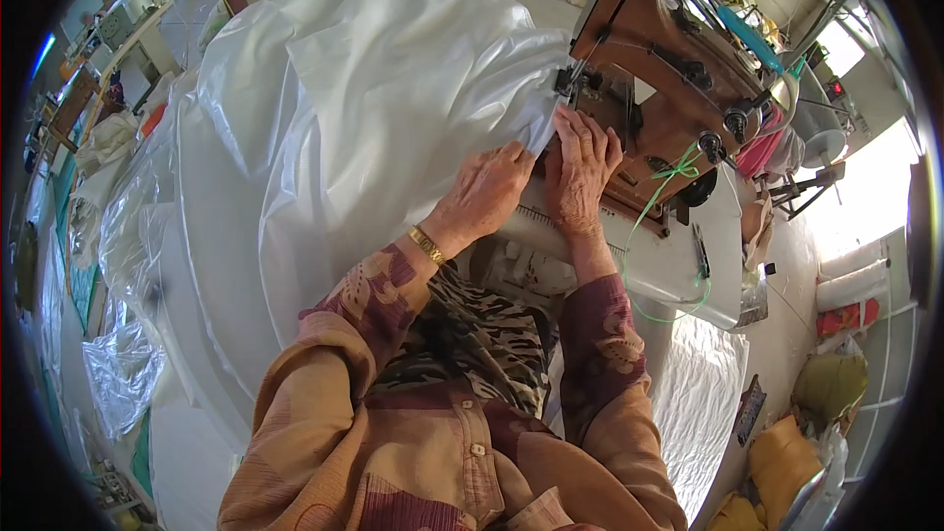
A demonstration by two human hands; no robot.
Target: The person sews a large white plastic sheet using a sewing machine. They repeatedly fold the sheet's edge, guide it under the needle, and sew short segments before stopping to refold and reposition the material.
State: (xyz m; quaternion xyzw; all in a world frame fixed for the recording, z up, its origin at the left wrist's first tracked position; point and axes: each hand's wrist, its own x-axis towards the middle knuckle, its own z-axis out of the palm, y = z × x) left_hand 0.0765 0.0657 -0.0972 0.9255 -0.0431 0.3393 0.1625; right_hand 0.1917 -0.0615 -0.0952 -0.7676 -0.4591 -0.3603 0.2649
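Observation:
A large heap of shiny white fabric (344, 108) spreads over the table, its right edge running under the needle area of a brown sewing machine (678, 69). My left hand (487, 192) is closed on the fabric just short of the presser foot (565, 84), with a gold watch on that wrist. Close beside the foot, my right hand (582, 162) presses the fabric's edge, fingers bent and together. What lies under the right fingertips is partly hidden. A bright green cord (678, 169) is tied on the machine and trails down over the table's right side.
Small scissors-like black tool (700, 251) lies on the white tabletop (678, 275) at right. Clear plastic sheeting (128, 364) hangs at the left. Yellow and olive bundles (787, 462) sit on the floor at lower right. Another work table with machines (128, 29) stands far left.

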